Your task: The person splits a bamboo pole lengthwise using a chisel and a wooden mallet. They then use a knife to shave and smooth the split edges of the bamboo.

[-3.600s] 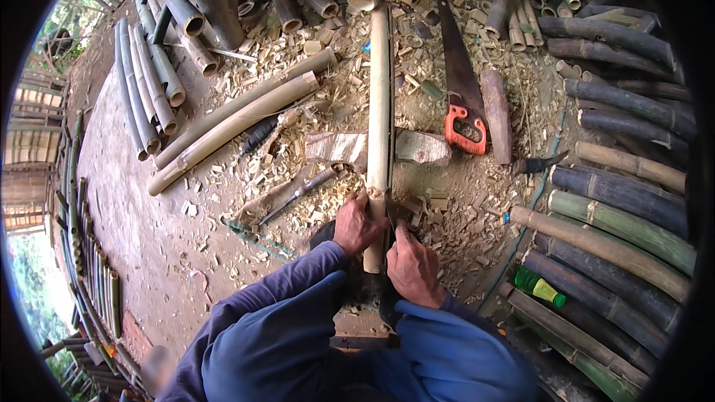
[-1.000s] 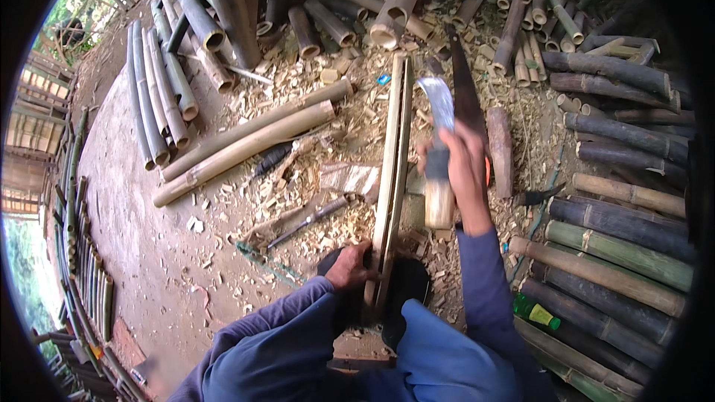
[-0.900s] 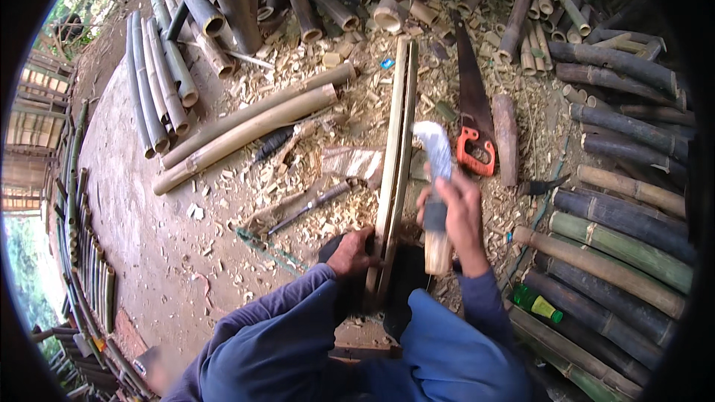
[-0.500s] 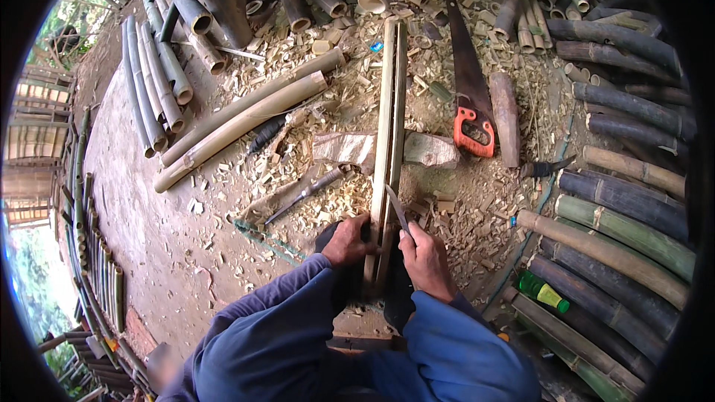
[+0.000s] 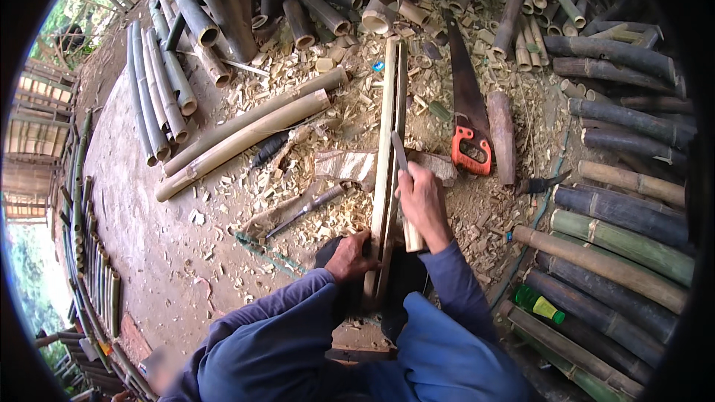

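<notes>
we see our left hand (image 5: 350,256) closed around the lower part of the bamboo pole (image 5: 383,179), which has 1 long gap and crosses above the wooden block (image 5: 346,166). our right hand (image 5: 423,199) holds the knife (image 5: 400,150) firmly; if its blade touches the bamboo, we cannot tell. the orange-handled saw (image 5: 468,100) lies to the right, among wood chips (image 5: 335,216).

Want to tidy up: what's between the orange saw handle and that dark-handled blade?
In the head view, a brown log lies between the orange saw handle and the dark-handled blade.
</notes>
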